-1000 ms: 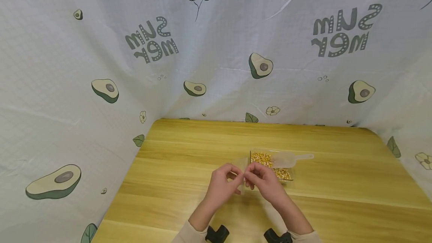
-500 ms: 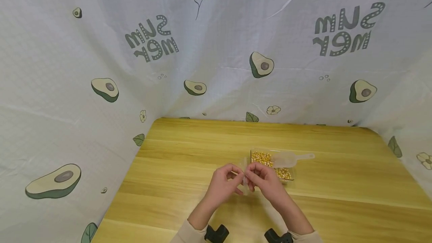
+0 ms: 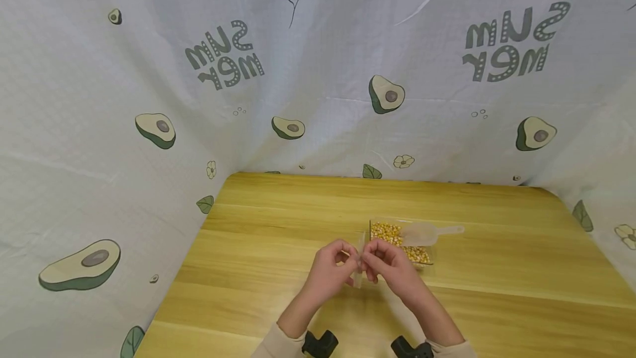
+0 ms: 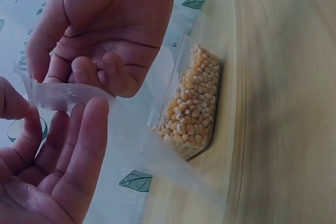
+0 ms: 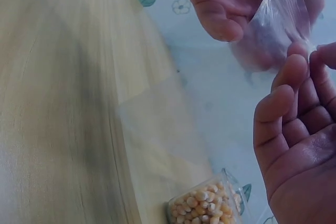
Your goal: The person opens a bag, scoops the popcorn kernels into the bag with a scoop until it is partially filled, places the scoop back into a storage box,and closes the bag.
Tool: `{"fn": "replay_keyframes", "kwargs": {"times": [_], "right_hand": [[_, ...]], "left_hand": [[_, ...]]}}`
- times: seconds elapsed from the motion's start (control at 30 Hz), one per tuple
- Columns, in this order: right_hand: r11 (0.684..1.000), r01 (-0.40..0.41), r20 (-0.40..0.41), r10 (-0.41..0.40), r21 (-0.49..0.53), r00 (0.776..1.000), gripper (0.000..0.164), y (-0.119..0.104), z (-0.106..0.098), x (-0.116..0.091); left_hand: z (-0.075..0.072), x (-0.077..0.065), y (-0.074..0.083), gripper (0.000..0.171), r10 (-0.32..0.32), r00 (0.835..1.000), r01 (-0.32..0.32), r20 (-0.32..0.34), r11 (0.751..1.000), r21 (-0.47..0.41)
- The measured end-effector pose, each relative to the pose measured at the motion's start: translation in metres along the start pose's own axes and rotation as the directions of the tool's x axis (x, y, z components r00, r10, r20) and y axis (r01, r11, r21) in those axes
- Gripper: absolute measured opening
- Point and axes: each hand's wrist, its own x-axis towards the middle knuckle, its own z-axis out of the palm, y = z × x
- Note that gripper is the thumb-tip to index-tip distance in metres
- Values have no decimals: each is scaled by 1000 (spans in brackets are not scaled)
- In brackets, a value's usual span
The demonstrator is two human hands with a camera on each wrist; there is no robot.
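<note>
Between my two hands, in front of the corn box, is a small clear plastic bag [image 5: 283, 17]. My left hand [image 3: 325, 269] pinches it from the left between thumb and index finger. From the other side my right hand [image 3: 392, 269] pinches it, so the fingertips of both hands nearly meet. In the left wrist view the bag [image 4: 68, 95] is a narrow, wrinkled strip with the remaining fingers spread beside it. No kernels show inside it.
Just beyond my right hand stands a clear rectangular box [image 3: 370, 231] of corn kernels [image 3: 385, 232]. A translucent scoop [image 3: 419, 233] lies across it, handle to the right. A hazy translucent sheet [image 5: 163, 114] shows over the wooden table [image 3: 278, 214]. A printed cloth [image 3: 323, 70] hangs behind.
The fingertips shift slightly at the bag, which turns a little and shows as a more upright strip. Both hands stay in nearly the same place; box and scoop have not moved.
</note>
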Motion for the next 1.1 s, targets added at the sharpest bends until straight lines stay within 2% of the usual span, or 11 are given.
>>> {"fn": "replay_keyframes", "kwargs": {"times": [0.17,0.33,0.43,0.53,0.67,0.77,0.9,1.0,1.1], "right_hand": [[996,-14,-65,8,-88,998,16,-2,3,0],[978,-37,-164,3,-204,986,14,-5,5,0],[967,-32,-195,-18,-252,981,10,-6,5,0],[956,-26,-196,-33,-291,980,7,-6,5,-1],[940,-13,-161,-44,-340,986,7,-5,4,-2],[931,0,-130,-51,-366,990,8,-5,3,-2],[924,9,-104,-53,-383,993,6,-4,1,-2],[920,-8,-109,-38,-391,993,4,-3,1,-2],[907,-28,-135,-32,-420,990,4,-5,3,-2]], "left_hand": [[-1,0,-2,16,34,999,-33,-16,999,19],[-2,1,-7,16,73,996,-70,-42,995,66],[-2,2,-9,14,83,995,-79,-54,993,83],[-3,2,-9,15,91,993,-82,-72,989,126],[-7,5,-6,38,142,987,-122,-73,968,221],[-10,8,-4,48,171,985,-157,-34,955,251],[-12,9,-3,32,143,990,-138,-5,962,235],[-12,9,-3,18,119,993,-111,-24,970,216],[-12,9,-3,12,120,992,-110,-37,974,198]]}}
